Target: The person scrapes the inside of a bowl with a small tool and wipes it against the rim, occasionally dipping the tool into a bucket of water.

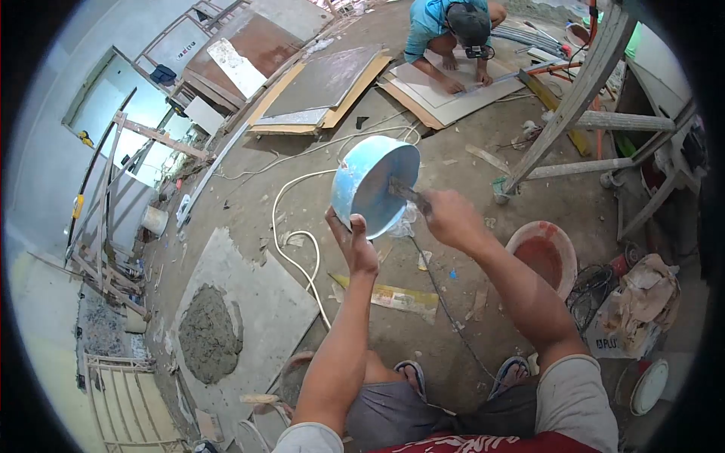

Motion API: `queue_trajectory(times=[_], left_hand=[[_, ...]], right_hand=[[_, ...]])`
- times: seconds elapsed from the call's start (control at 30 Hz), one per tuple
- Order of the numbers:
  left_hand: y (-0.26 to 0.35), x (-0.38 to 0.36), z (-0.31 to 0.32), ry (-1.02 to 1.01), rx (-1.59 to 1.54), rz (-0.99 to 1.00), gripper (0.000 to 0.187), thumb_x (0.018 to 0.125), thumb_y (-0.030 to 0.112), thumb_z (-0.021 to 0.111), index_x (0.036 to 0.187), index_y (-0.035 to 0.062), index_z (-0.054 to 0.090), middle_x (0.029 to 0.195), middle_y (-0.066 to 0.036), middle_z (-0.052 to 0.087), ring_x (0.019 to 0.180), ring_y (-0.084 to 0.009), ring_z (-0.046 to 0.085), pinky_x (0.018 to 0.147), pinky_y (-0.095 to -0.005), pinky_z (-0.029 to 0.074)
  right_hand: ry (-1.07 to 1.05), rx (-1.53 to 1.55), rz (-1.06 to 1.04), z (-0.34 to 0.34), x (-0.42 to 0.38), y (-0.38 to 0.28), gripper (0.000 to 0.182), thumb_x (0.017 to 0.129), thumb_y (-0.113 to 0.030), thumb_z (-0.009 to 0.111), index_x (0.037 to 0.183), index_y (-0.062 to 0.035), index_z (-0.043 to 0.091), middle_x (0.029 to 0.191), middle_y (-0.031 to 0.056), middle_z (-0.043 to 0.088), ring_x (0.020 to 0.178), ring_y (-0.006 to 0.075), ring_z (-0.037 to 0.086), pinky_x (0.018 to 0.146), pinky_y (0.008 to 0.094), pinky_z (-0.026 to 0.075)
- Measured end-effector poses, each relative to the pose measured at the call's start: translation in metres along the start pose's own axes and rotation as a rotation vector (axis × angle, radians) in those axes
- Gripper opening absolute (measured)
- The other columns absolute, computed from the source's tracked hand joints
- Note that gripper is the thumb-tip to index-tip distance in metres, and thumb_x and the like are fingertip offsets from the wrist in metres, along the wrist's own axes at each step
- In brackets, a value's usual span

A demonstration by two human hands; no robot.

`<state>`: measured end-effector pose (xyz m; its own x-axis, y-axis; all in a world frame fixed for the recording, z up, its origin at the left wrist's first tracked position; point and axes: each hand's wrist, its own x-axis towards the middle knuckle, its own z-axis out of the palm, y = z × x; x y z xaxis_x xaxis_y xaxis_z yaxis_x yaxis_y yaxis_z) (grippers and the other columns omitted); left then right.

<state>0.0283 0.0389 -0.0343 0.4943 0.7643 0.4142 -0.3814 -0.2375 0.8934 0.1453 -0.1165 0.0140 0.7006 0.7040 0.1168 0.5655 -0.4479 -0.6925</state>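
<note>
My left hand (353, 243) supports a round blue tub (349, 181) from below, its fingers and thumb against the wall. The tub is tilted, so its open mouth faces right. My right hand (451, 219) is closed round the handle of a flat scraper (406, 193). The scraper's end is inside the tub, close to its inner surface. What the tub holds is hard to make out. Below and left of my left arm, a heap of wet grey mortar (210, 332) lies on a grey board (264, 302).
Ahead, a co-worker (445, 38) crouches over a pale tile (453, 94). Stacked sheets (321, 83) lie left of them. A wooden trestle (574, 106) stands right. Near my right arm are a reddish basin (545, 253) and crumpled paper sacks (642, 298). A white hose (291, 257) crosses the floor.
</note>
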Motion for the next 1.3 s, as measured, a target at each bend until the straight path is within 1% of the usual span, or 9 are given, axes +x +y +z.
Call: queue_trajectory(times=[0.23, 0.33, 0.73, 0.83, 0.93, 1.07, 1.13, 1.23, 1.3], left_hand=[[-0.004, 0.004, -0.004, 0.022, -0.050, -0.006, 0.080, 0.083, 0.066, 0.061, 0.134, 0.0105, 0.035, 0.128, -0.009, 0.046, 0.121, -0.0221, 0.045, 0.101, -0.0386, 0.039], [-0.006, 0.002, -0.006, -0.008, -0.012, 0.011, 0.080, 0.083, 0.066, 0.061, 0.134, 0.0109, 0.035, 0.128, -0.009, 0.045, 0.121, -0.0220, 0.045, 0.099, -0.0385, 0.040], [-0.003, -0.001, 0.000, 0.005, 0.120, 0.050, 0.083, 0.084, 0.068, 0.059, 0.135, 0.0074, 0.034, 0.128, -0.009, 0.042, 0.122, -0.0224, 0.041, 0.105, -0.0382, 0.032], [0.003, -0.002, 0.004, 0.038, 0.075, 0.016, 0.084, 0.084, 0.067, 0.060, 0.136, 0.0070, 0.033, 0.128, -0.009, 0.042, 0.123, -0.0224, 0.041, 0.106, -0.0382, 0.031], [-0.003, 0.000, -0.003, 0.019, 0.071, 0.035, 0.083, 0.084, 0.067, 0.060, 0.135, 0.0075, 0.034, 0.128, -0.010, 0.042, 0.122, -0.0227, 0.042, 0.106, -0.0390, 0.032], [-0.005, -0.003, -0.003, -0.001, 0.115, 0.031, 0.081, 0.084, 0.066, 0.061, 0.134, 0.0085, 0.034, 0.128, -0.009, 0.043, 0.122, -0.0226, 0.043, 0.105, -0.0400, 0.034], [0.005, -0.001, 0.005, 0.046, 0.065, 0.031, 0.088, 0.082, 0.073, 0.057, 0.133, 0.0042, 0.035, 0.124, -0.009, 0.042, 0.118, -0.0216, 0.041, 0.105, -0.0366, 0.031], [0.002, 0.001, 0.002, 0.061, 0.055, 0.042, 0.088, 0.081, 0.073, 0.058, 0.133, 0.0045, 0.035, 0.123, -0.008, 0.042, 0.117, -0.0212, 0.042, 0.104, -0.0358, 0.031], [0.002, 0.001, -0.001, 0.048, 0.044, 0.043, 0.088, 0.082, 0.073, 0.058, 0.132, 0.0047, 0.036, 0.122, -0.008, 0.042, 0.117, -0.0210, 0.042, 0.104, -0.0355, 0.031]], right_hand=[[-0.132, -0.004, -0.039, 0.009, -0.004, -0.005, 0.023, 0.088, -0.017, 0.056, 0.103, -0.0041, 0.066, 0.089, 0.0258, 0.066, 0.088, 0.0450, 0.062, 0.072, 0.0539, 0.048], [-0.023, -0.004, -0.005, 0.002, 0.000, -0.005, 0.023, 0.087, -0.016, 0.056, 0.104, -0.0041, 0.066, 0.089, 0.0265, 0.065, 0.088, 0.0452, 0.062, 0.073, 0.0540, 0.047], [-0.128, 0.042, 0.025, 0.010, -0.007, -0.020, 0.022, 0.085, -0.011, 0.056, 0.102, -0.0025, 0.065, 0.090, 0.0263, 0.066, 0.088, 0.0449, 0.063, 0.076, 0.0540, 0.048], [-0.155, 0.043, -0.146, 0.025, -0.005, -0.012, 0.021, 0.086, -0.012, 0.056, 0.103, -0.0042, 0.065, 0.092, 0.0259, 0.066, 0.088, 0.0446, 0.063, 0.076, 0.0517, 0.049], [-0.087, 0.038, 0.011, 0.012, 0.002, -0.001, 0.022, 0.087, -0.013, 0.056, 0.106, -0.0047, 0.065, 0.093, 0.0262, 0.066, 0.089, 0.0445, 0.063, 0.078, 0.0504, 0.049], [-0.176, 0.054, -0.007, 0.014, 0.002, 0.000, 0.022, 0.087, -0.013, 0.054, 0.104, -0.0041, 0.065, 0.092, 0.0237, 0.067, 0.089, 0.0430, 0.064, 0.078, 0.0517, 0.049], [-0.118, 0.140, -0.209, 0.027, 0.004, 0.007, 0.021, 0.090, -0.017, 0.054, 0.102, -0.0035, 0.065, 0.091, 0.0236, 0.067, 0.087, 0.0433, 0.064, 0.077, 0.0519, 0.048], [0.091, 0.195, -0.094, 0.019, 0.011, 0.020, 0.022, 0.092, -0.020, 0.054, 0.100, -0.0023, 0.065, 0.090, 0.0238, 0.066, 0.086, 0.0438, 0.063, 0.077, 0.0518, 0.048], [0.082, 0.100, -0.062, 0.011, 0.010, 0.017, 0.024, 0.093, -0.020, 0.054, 0.104, -0.0012, 0.064, 0.091, 0.0241, 0.067, 0.086, 0.0430, 0.064, 0.075, 0.0497, 0.048]])
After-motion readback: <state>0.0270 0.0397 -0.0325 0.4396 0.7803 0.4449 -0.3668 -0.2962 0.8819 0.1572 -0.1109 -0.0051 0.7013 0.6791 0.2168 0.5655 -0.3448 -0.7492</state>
